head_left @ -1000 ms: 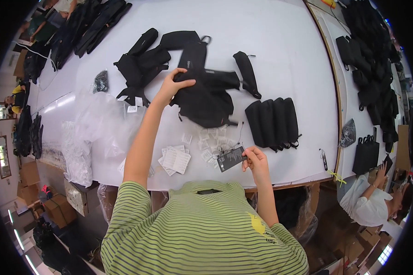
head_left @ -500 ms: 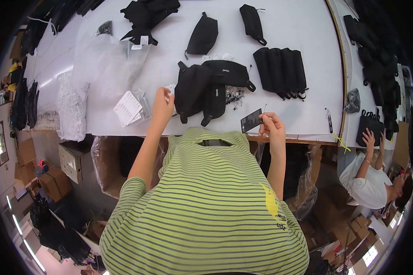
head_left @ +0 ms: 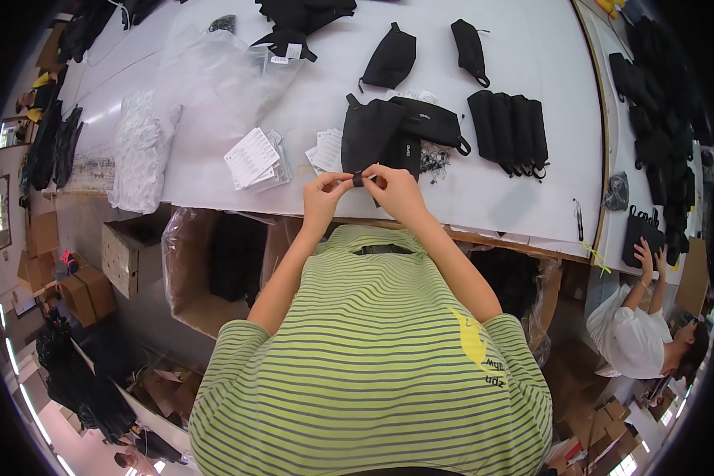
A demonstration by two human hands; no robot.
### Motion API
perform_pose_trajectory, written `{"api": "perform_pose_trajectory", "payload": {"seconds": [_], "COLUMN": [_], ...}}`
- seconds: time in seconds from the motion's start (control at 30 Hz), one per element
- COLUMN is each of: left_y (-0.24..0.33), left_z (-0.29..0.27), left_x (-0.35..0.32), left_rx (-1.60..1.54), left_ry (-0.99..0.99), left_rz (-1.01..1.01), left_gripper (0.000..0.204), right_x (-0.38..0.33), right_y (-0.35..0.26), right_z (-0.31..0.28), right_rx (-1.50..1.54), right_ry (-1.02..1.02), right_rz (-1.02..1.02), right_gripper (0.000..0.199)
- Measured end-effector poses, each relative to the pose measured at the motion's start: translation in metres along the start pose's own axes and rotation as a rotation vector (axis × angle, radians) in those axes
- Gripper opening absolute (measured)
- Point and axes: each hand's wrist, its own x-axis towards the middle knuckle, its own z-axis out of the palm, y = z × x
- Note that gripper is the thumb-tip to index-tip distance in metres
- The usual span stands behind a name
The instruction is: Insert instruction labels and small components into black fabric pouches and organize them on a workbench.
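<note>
My left hand (head_left: 324, 200) and my right hand (head_left: 395, 192) meet near the table's front edge. Between their fingertips is a small black fabric loop (head_left: 358, 180) at the near end of a black fabric pouch (head_left: 365, 127). Both hands pinch at this loop. The black card tag is mostly hidden; a dark sliver below my right fingers may be part of it. Another black pouch (head_left: 430, 119) with a small pale logo and an end loop lies across the pile. Beside it is a tangle of thin black tag strings (head_left: 435, 159).
White printed paper tags (head_left: 251, 161) lie left of my hands, with more white tags (head_left: 326, 151) closer. Four-sided black pouches (head_left: 508, 133) lie in a row at right. A clear plastic bag (head_left: 214, 75) spreads at far left. Another person (head_left: 631, 333) works at right.
My right hand has moved left from beside the pile, where it held a black card tag, to the pouch's loop. My left hand has come from the white tags to meet it.
</note>
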Motion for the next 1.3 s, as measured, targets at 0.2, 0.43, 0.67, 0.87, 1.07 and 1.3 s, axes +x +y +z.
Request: {"api": "perform_pose_trajectory", "payload": {"seconds": [0.2, 0.43, 0.67, 0.87, 1.07, 1.3], "left_y": [0.013, 0.039, 0.091, 0.103, 0.104, 0.116], "left_z": [-0.002, -0.004, -0.005, 0.008, 0.014, 0.006], "left_x": [-0.01, -0.013, -0.018, -0.02, -0.023, -0.025], "left_rx": [-0.248, -0.144, -0.541, -0.303, -0.328, -0.433], "left_ry": [0.001, 0.124, -0.019, -0.109, -0.121, -0.099], "left_rz": [-0.134, 0.1, 0.015, 0.0, 0.031, -0.003], "left_gripper": [0.012, 0.009, 0.01, 0.01, 0.011, 0.012], "right_x": [-0.007, -0.015, -0.032, -0.039, -0.038, -0.04], "right_y": [0.001, 0.001, -0.019, -0.02, -0.002, -0.008], "right_z": [0.004, -0.001, -0.047, -0.049, -0.04, -0.019], "right_rx": [-0.101, 0.475, 0.882, 0.968, 0.724, 0.013], "right_ry": [-0.007, 0.004, 0.037, 0.093, 0.104, 0.136], "right_rz": [-0.117, 0.016, 0.125, 0.07, 0.051, -0.245], "right_gripper": [0.015, 0.014, 0.014, 0.014, 0.013, 0.021]}}
